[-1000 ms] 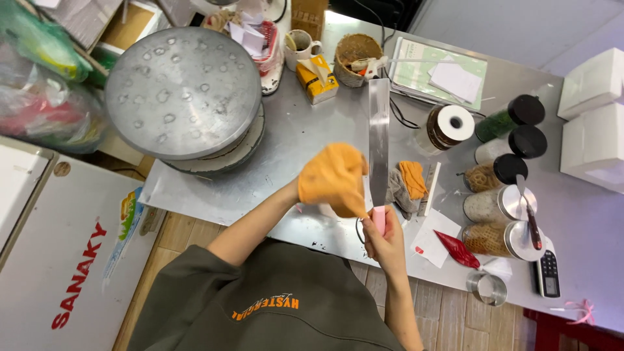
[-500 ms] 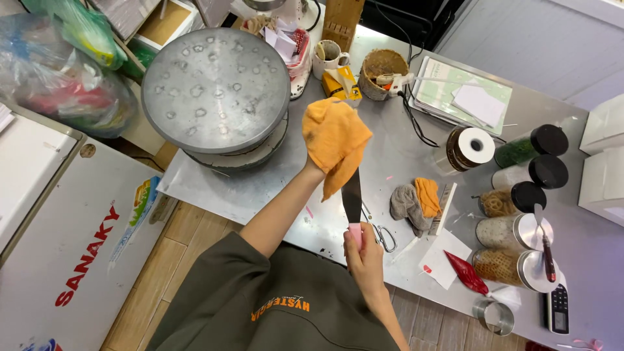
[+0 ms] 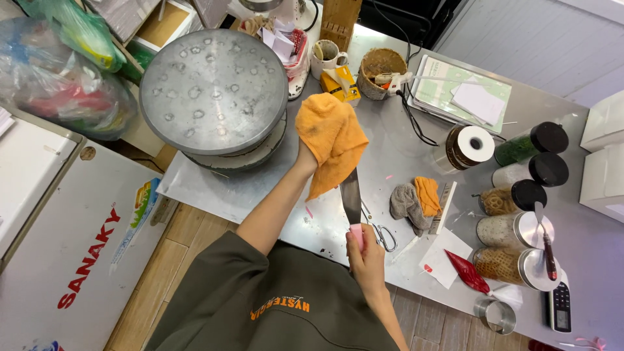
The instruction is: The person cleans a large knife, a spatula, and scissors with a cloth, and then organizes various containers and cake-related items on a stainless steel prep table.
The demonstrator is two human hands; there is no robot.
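Knife (image 3: 351, 195) handle gripped in right hand (image 3: 365, 250), blade upright; left hand (image 3: 305, 153) clutches orange cloth (image 3: 331, 140) around blade.

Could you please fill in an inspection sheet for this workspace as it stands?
Surface: steel table, bare patches between items.
Job's things: long knife with pink handle, blade partly wrapped in an orange cloth.
Clutter: round dimpled metal griddle, lidded jars, tape roll, scissors, grey and orange rags, red piping bag, papers.
Hands: left hand inside the cloth, mostly hidden; right hand closed on the knife handle.
Cables: black cable across the table.
Surroundings: white chest freezer, plastic bags, wood floor.
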